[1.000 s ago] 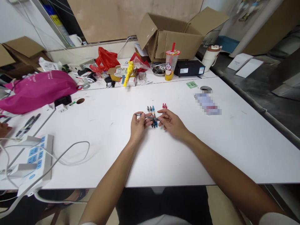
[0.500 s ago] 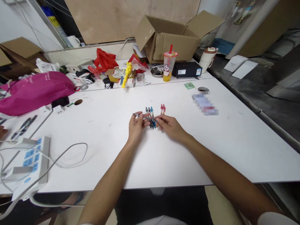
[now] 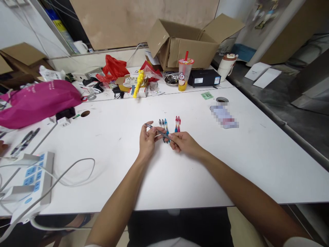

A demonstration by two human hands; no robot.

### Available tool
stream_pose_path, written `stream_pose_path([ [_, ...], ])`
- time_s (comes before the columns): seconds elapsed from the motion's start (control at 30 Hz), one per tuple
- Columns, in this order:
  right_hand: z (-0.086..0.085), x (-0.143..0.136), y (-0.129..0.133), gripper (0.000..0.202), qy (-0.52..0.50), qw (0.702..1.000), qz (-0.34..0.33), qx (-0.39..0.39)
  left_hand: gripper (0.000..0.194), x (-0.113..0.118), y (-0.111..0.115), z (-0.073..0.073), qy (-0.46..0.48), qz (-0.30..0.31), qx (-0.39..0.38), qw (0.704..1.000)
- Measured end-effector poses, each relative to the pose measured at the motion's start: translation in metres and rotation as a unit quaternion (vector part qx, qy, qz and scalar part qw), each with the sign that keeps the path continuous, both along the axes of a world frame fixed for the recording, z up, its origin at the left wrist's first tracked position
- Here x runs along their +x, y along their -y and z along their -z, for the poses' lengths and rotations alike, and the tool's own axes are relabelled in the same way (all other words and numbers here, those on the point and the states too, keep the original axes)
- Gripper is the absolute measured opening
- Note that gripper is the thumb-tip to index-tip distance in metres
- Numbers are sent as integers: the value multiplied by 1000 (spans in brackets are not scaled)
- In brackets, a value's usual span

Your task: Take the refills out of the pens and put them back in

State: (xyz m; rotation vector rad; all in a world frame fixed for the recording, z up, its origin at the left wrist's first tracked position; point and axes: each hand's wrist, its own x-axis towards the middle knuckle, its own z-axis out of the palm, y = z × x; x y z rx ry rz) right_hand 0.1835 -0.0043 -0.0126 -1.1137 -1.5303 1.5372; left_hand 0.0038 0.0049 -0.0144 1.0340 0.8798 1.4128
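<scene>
A slim grey pen is held slantwise between my two hands. Its far-left tip pokes out past the fingers of my left hand, whose thumb presses on the barrel. My right hand pinches the other end between thumb and fingertips. Just behind, a blue pen and two dark pens lie side by side on the white table, partly covered by my fingers. Two red pens lie a little to their right, their near ends hidden by my right hand.
A white power strip with a looping cable is at the left, near dark pens and another person's hand. Behind stand a drink cup, a black box and an open carton. A tape roll lies right.
The pen has tilted more steeply, its right end dropping lower toward me. My right hand has shifted slightly down and left, showing more of the red pens.
</scene>
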Motion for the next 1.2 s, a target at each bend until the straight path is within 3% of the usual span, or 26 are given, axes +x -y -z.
stream_pose_path([
  [0.1,2,2,-1,49,-2,998,47,52,65,1,1,-1,-1,-38,-5,999],
  [0.2,2,6,-3,44,-9,992,86,88,57,0,1,-1,-20,-47,0,999],
  [0.43,6,10,-6,32,57,981,110,152,49,-7,0,-5,-46,-52,8,998],
  [0.6,11,17,-8,27,128,955,151,221,42,-13,-2,-12,-100,-38,-8,994],
  [0.7,11,23,-12,23,206,924,172,273,42,-16,-4,-15,-141,-20,-32,989],
  [0.97,14,33,-22,30,275,875,108,384,60,-25,-11,-14,-237,-65,-53,968],
  [1.1,20,38,-21,53,336,856,43,390,42,-28,-27,-12,-330,-94,-53,938],
  [1.2,24,39,-21,51,362,853,21,374,32,-24,-43,-8,-380,-108,-44,918],
])
